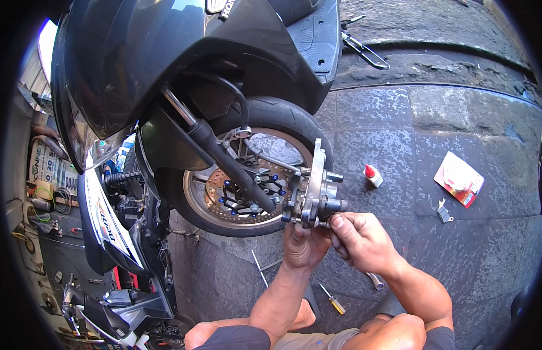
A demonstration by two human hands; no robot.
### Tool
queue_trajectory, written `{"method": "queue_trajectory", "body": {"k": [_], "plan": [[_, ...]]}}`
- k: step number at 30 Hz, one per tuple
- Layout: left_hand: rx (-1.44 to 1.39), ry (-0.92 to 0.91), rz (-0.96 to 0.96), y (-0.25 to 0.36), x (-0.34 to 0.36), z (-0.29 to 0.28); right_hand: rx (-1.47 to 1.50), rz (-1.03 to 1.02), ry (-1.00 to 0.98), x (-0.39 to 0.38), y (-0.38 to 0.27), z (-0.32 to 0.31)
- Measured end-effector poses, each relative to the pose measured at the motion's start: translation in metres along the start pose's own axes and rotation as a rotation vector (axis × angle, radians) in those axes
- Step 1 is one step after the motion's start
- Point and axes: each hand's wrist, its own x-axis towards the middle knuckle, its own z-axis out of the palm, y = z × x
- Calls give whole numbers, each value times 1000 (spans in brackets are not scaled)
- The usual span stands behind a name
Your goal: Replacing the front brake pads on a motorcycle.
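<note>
A silver metal brake caliper assembly (315, 192) is held up in front of the scooter's front wheel (204, 216). My left hand (303, 251) grips it from below, fingers mostly hidden behind it. My right hand (355, 236) is closed at the caliper's lower right, thumb and forefinger pinching a small fitting there that I cannot make out clearly. Behind the caliper are a black fork leg (236, 178) and a perforated brake disc (215, 198) with blue bolts.
On the tiled floor lie a red-capped white bottle (373, 178), a card package (457, 178), a brake pad (443, 211), a yellow-handled screwdriver (336, 304), a wrench (376, 281) and a metal T-handle tool (258, 265). A second motorbike (110, 227) stands at the left.
</note>
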Motion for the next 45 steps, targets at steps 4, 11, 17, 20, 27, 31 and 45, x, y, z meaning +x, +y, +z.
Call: {"method": "queue_trajectory", "body": {"k": [4,11,17,20,27,31,45], "plan": [[31,30,-22,-1,-1,2,59,62,26,-4,2,-1],[67,135,73,-7,-3,9,-389,-477,219,-5,11,4],[-19,105,77,-8,-8,1,-585,-664,226,-6,3,6],[43,168,95,-12,-12,-3,-599,-664,231,-6,1,11],[36,109,30,-6,-9,-6,-430,-249,93,-5,-3,13],[104,203,15,-9,-10,-4,91,141,-25,-4,-8,12],[213,191,12,-11,-7,9,35,78,-9,-9,-9,-6]]}}
